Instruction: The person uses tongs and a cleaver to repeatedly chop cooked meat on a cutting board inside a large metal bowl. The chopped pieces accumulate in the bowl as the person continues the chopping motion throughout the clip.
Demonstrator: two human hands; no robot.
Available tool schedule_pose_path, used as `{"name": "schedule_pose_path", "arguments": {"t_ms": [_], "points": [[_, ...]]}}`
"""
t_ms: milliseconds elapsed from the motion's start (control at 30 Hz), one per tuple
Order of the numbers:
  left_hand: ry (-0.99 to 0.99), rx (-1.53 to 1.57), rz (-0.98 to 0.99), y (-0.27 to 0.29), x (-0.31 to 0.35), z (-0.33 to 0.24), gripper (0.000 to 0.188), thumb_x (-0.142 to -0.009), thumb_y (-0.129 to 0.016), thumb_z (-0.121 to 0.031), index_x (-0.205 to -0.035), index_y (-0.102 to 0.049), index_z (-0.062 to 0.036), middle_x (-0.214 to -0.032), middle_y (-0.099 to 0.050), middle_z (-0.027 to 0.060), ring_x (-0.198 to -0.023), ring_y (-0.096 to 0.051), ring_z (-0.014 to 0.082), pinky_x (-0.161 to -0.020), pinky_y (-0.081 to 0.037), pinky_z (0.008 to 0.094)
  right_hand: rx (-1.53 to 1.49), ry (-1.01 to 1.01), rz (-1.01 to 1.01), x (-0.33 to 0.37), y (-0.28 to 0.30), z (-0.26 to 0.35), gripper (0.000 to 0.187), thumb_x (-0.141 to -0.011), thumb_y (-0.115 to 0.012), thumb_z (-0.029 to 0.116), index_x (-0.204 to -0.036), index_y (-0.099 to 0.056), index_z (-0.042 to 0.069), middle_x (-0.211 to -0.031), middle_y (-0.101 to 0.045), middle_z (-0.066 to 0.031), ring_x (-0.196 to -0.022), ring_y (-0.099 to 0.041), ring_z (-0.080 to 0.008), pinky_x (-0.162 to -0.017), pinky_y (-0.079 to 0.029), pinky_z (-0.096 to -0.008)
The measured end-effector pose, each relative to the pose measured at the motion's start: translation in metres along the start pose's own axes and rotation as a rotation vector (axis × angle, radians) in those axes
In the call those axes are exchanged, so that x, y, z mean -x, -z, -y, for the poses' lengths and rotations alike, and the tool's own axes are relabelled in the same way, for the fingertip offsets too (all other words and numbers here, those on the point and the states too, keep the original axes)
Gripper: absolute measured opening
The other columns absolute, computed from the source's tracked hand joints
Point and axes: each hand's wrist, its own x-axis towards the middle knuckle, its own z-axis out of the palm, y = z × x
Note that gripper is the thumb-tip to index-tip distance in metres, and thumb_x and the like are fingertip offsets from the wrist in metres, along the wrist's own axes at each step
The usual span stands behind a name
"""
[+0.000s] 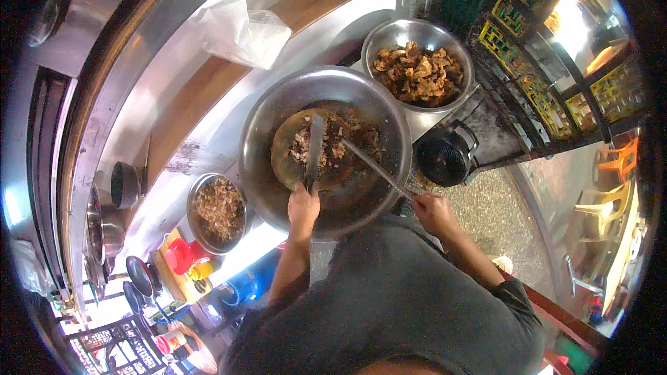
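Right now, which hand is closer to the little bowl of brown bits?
Left. The left hand is right of the little bowl, not touching it; the right hand is farther right, beside the big bowl.

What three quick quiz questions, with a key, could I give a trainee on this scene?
1. True or false: the round chopping board lies inside the large metal basin.
2. What kind of tool does the person's left grip hold?
3. Fill in: as pictured, the metal bowl of larger brown food pieces stands to the basin's upper ____.

Key:
1. True.
2. A knife, its blade over the board.
3. Right.
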Motion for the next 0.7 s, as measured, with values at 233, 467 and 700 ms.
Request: {"name": "schedule_pose_path", "arguments": {"t_ms": [233,467,700], "points": [[0.026,-0.061,0.059,-0.026,-0.005,0.017,0.041,-0.095,-0.056,-0.034,-0.107,-0.051,0.0044,-0.091,-0.065,0.0347,-0.086,-0.065,0.0508,-0.075,-0.055,0.0539,-0.043,0.003,-0.096,-0.010,0.034,0.003,0.019,-0.089,-0.066,0.016,-0.098,-0.069,0.000,-0.095,-0.068,-0.0214,-0.085,-0.065,-0.0411,-0.073,-0.052,-0.0452],[-0.170,0.001,-0.072,-0.052,-0.002,0.032,0.045,-0.094,-0.061,-0.033,-0.114,-0.054,0.0067,-0.101,-0.064,0.0340,-0.097,-0.062,0.0518,-0.083,-0.052,0.0517,-0.094,0.032,-0.102,-0.019,0.049,0.005,0.024,-0.089,-0.069,0.018,-0.100,-0.069,-0.003,-0.096,-0.068,-0.0220,-0.088,-0.066,-0.0385,-0.076,-0.053,-0.0421],[0.169,0.411,-0.024,0.002,-0.031,0.081,0.039,-0.091,-0.063,-0.026,-0.114,-0.057,0.0042,-0.097,-0.069,0.0282,-0.095,-0.066,0.0467,-0.082,-0.051,0.0496,-0.083,0.095,-0.041,-0.043,0.039,-0.008,0.024,-0.090,-0.067,0.022,-0.089,-0.068,-0.001,-0.083,-0.066,-0.0202,-0.079,-0.065,-0.0395,-0.069,-0.051,-0.0457]]}}
